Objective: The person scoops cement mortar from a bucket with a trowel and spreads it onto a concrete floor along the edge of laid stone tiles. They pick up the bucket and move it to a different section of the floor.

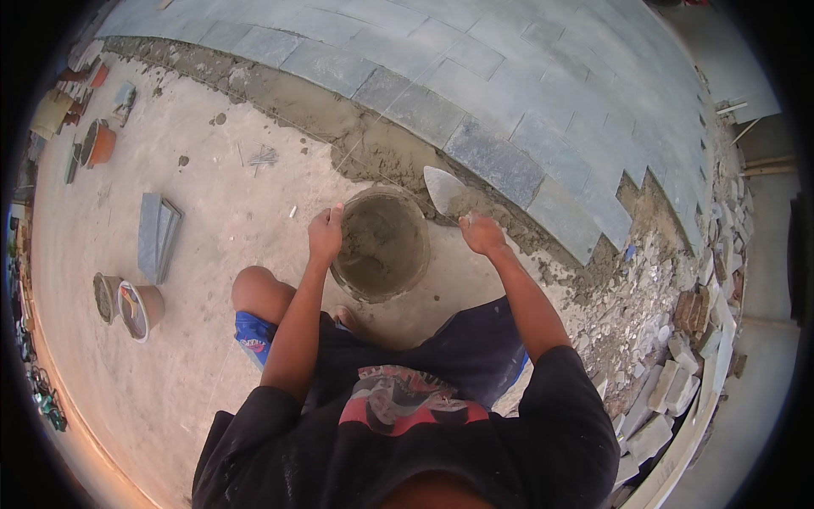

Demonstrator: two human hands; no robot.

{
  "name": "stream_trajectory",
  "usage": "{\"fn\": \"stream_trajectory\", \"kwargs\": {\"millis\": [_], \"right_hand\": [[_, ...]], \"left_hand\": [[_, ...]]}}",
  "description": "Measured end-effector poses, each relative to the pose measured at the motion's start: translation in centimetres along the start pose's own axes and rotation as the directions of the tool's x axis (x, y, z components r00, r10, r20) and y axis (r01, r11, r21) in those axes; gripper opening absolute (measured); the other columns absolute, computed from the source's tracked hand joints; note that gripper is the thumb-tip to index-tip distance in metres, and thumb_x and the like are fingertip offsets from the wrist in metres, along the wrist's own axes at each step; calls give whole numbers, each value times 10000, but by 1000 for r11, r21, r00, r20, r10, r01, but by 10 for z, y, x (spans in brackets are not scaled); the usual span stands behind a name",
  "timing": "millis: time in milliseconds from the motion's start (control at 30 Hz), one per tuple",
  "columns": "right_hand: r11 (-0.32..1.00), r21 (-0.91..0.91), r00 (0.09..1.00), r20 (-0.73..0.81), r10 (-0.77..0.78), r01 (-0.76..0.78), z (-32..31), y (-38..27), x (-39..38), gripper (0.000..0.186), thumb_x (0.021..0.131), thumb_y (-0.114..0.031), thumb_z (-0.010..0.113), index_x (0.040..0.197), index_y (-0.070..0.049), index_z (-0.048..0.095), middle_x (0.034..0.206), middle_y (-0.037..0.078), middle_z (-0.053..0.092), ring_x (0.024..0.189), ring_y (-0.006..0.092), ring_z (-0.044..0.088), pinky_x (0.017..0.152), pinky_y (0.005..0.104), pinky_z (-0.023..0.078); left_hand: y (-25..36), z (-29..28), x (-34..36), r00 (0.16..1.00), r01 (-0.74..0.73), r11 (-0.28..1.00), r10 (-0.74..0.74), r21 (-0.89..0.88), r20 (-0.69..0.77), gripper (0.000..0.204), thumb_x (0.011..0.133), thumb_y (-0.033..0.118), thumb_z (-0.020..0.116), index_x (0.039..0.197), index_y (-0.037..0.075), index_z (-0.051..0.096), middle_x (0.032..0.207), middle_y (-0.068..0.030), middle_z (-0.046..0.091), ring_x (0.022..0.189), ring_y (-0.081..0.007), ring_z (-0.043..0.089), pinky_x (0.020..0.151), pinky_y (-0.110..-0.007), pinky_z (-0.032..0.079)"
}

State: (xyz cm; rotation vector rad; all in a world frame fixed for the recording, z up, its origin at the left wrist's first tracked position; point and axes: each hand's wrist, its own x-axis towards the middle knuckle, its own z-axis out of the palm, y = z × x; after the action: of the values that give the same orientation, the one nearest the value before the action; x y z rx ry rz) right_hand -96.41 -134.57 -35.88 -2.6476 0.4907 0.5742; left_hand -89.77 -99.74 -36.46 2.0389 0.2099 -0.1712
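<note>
Floor (199, 348) at far left carries an orange bucket (103, 146), a loose stack of grey tiles (154, 233) and, just below that, a grey pail (103, 297) beside a pale orange pail (151, 305).

Left grip (325, 233): at the left rim of the mortar bucket (421, 254), fingers against the edge, looks clamped on it; exact finger wrap hidden. Bucket sits upright on the floor in front of the knees, wet mortar (373, 246) low inside and smeared up the wall.

Right grip (483, 233): closed around the trowel (442, 188) handle. Blade points up-left, just right of the bucket, over the edge of the mortar strip (386, 153). Can't tell if blade touches it.

Beyond: laid tiles (492, 157), grey, in staggered rows. Right: rubble (627, 322), then broken blocks (670, 390).

Step, my read: mortar spreading along the open tile edge, somewhere between scoop and spread. Next move probably calls for a flat blade, light pressure on the strip, clear of the laid edge, bucket steadied by the left.
</note>
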Motion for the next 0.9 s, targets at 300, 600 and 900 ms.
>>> {"fn": "stream_trajectory", "kwargs": {"millis": [300,600,900], "right_hand": [[901,405,963,265,43,-152,54,-43,60,562,971,-403,394,1019,99,641,1043,333,641,1020,460,618,923,508,459],[980,52,981,10,-192,191,62,0,89,547,939,-391,432,967,115,638,906,327,663,842,459,663,845,506,490],[986,163,967,246,-62,22,5,-72,73,546,955,-377,421,1168,99,584,1092,325,639,1089,401,625,950,490,458]], "left_hand": [[-10,-5,-3,1000,20,1000,-20,23,14,528,989,427,522,874,-76,631,692,-115,551,701,-187,489,691,-378,437],[-5,9,-2,998,-52,997,51,55,22,521,977,405,536,792,-79,585,689,-247,554,642,-326,516,664,-448,426],[-9,-1,-2,1000,-15,1000,15,17,1,523,973,408,535,786,-78,586,721,-285,571,666,-384,539,676,-462,430]]}}
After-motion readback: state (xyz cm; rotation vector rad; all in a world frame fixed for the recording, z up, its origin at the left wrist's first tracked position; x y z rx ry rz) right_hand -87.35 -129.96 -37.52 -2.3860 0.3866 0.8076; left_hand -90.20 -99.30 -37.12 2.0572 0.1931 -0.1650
